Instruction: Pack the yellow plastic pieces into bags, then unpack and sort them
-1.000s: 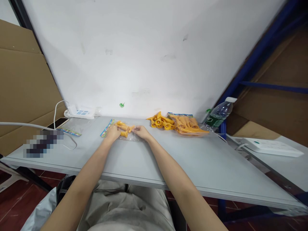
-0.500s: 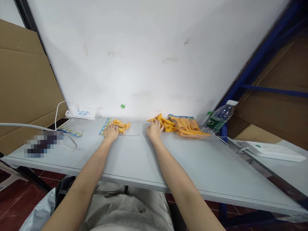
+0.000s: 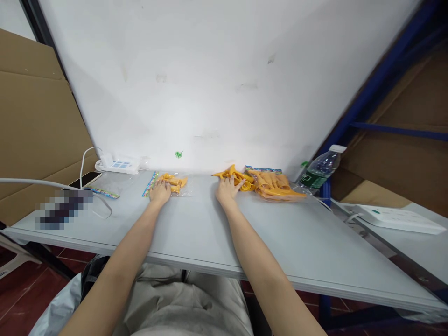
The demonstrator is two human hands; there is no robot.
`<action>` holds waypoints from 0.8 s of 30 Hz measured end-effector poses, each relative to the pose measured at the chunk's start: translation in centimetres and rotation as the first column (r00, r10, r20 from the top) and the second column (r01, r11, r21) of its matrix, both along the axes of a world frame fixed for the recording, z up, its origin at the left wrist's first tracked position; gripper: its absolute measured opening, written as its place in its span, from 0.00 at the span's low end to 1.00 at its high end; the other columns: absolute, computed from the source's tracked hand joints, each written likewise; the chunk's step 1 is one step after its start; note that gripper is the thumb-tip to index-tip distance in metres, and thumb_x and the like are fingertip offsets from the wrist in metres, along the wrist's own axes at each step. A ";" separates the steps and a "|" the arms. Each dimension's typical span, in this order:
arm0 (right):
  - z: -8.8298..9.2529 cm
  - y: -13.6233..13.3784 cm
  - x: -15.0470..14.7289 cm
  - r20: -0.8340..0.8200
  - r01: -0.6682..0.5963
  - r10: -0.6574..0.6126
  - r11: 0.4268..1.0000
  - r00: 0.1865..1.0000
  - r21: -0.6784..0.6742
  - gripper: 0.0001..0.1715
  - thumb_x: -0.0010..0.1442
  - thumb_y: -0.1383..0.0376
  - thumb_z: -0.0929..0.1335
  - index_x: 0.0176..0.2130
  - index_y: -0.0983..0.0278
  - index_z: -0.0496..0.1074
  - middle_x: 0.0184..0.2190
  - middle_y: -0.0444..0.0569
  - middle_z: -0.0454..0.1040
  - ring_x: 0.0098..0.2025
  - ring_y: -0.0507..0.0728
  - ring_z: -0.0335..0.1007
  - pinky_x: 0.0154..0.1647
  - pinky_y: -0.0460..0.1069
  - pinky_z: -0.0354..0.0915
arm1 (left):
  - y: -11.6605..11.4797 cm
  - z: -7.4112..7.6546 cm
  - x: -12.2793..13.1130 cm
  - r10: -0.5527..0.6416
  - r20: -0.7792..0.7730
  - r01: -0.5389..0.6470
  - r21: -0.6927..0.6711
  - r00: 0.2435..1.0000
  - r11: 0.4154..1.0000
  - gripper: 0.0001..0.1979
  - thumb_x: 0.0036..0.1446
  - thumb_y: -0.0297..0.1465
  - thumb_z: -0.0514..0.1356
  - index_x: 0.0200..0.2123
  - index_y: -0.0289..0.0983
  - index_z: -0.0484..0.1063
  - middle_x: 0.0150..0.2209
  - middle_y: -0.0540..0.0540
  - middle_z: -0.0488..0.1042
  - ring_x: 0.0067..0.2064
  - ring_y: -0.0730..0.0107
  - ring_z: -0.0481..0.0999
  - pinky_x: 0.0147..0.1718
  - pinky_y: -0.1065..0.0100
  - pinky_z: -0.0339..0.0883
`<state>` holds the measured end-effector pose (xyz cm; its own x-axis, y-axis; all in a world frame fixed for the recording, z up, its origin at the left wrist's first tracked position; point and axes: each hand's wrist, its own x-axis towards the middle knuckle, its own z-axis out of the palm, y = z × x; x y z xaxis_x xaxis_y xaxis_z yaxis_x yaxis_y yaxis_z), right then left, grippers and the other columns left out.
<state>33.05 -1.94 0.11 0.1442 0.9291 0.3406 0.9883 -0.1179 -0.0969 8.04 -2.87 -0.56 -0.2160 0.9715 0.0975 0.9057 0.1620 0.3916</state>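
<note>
Right hand: since a second ago we are shifting our right hand from the left packet to the loose yellow pieces, leaving our left hand on the packet.
Left packet: it is lying on the desk, left of its middle and towards the far edge, and is sitting slightly closer to the left edge than half a second ago; its coloured header card is facing that edge.
Left-hand grip: we are laying it palm down over the packet, fingers loosely spread, not clenching.
Right-hand grip: our fingers are reaching over the loose pieces; we are touching them, but we cannot tell whether we are grasping one.
Loose yellow pieces: they are lying in a heap along the desk's far edge.
Filled packet: a clear packet of yellow pieces is lying just right of the heap.
Bottle: the bottle is standing near the far right corner.
Power strip: the white power strip is resting near the far left corner.
</note>
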 end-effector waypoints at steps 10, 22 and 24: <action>0.2 -0.1 -2.1 -0.144 -0.258 0.253 0.966 0.957 -0.014 0.28 0.61 0.75 0.55 0.57 0.70 0.67 0.55 0.62 0.70 0.57 0.62 0.63 0.58 0.57 0.53 | -0.2 0.3 0.2 0.012 -0.013 -0.012 0.000 1.000 1.000 0.27 0.65 0.36 0.41 0.63 0.35 0.62 0.68 0.42 0.56 0.70 0.60 0.49 0.66 0.52 0.46; -0.9 0.3 -1.3 -0.156 -0.376 0.366 0.926 0.917 -0.039 0.23 0.59 0.76 0.58 0.51 0.65 0.69 0.51 0.57 0.72 0.58 0.61 0.60 0.65 0.64 0.39 | -0.2 0.3 0.2 0.006 -0.022 -0.006 -0.004 1.000 1.000 0.27 0.66 0.36 0.40 0.64 0.35 0.61 0.68 0.43 0.55 0.70 0.60 0.48 0.67 0.50 0.45; -0.7 0.1 -1.4 -0.087 -0.342 0.337 0.939 0.937 -0.044 0.21 0.59 0.75 0.59 0.47 0.66 0.72 0.49 0.59 0.73 0.55 0.63 0.61 0.65 0.65 0.39 | -0.2 0.3 0.2 0.003 -0.019 -0.003 -0.008 1.000 1.000 0.27 0.66 0.36 0.41 0.64 0.35 0.61 0.68 0.43 0.55 0.70 0.60 0.48 0.66 0.50 0.45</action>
